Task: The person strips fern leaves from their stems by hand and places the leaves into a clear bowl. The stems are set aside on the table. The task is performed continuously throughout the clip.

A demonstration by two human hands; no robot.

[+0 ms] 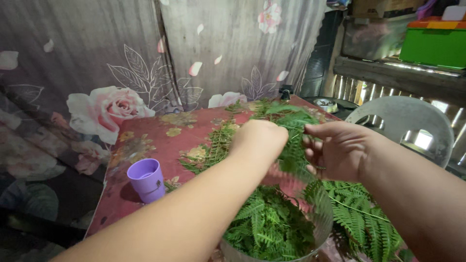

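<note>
Up front, both bare hands are seen raised over a clear bowl (324, 228) packed with plucked fern leaves (269, 225). The left hand (259, 138) is closed into a loose fist around the upper part of a fern frond (293, 145), knuckles toward the camera; its fingertips are hidden, so the exact pinch cannot be told. The right hand (340, 150) is curled at the same frond from the other side, fingers bent onto the leaflets, thumb side up. The frond is held between the two hands, hanging just above the bowl, its lower part blurred. More loose fern fronds (361, 213) are lying to the right of the bowl, touching or just beside its rim, and another pile of fern stems (218, 143) is spread on the table behind the left hand. The table is covered by a dark red floral tablecloth (150, 133). A small lilac plastic cup (145, 179) is standing upright on the cloth, well to the left of the bowl, apart from the greens. A grey curtain with pink roses (107, 104) is hung behind the table. A pale plastic chair (407, 121) is placed at right, and a green box (432, 46) is set on a shelf above it.
</note>
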